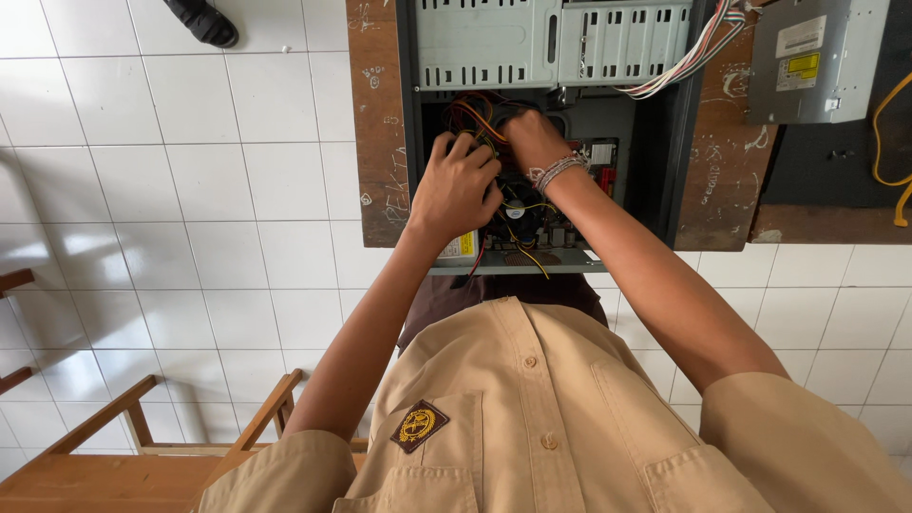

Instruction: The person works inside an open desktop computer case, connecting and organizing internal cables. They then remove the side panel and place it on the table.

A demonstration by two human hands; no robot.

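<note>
Both of your hands are deep inside the open computer case (532, 123), which lies on a scribbled wooden desk (378, 114). There is only the head view, looking down past your tan shirt (532, 418).

Your left hand (458, 185) is curled up, with the fingers bent around a bunch of red, yellow and black wires (472, 119). It looks like a grip, but the fingertips are tucked under, so you cannot tell how tight it is. Your right hand (532, 138), the one with the bead bracelets (559, 171), is bent down into the case beside it. Its fingers are hidden, so you cannot tell if it pinches anything.

To do this well, I think you should hold the wires gently and keep them away from the round black fan (521, 204) just below your hands. Pull on plugs, not on the thin wires.

Much is hard to see. Your hands cover what they touch. The case inside is dark. A grey drive (817, 62) sits on the desk to the right, with a yellow cable (888, 142) cut off at the edge. A dark shoe (201, 21) shows on the white tiled floor (142, 237).
</note>
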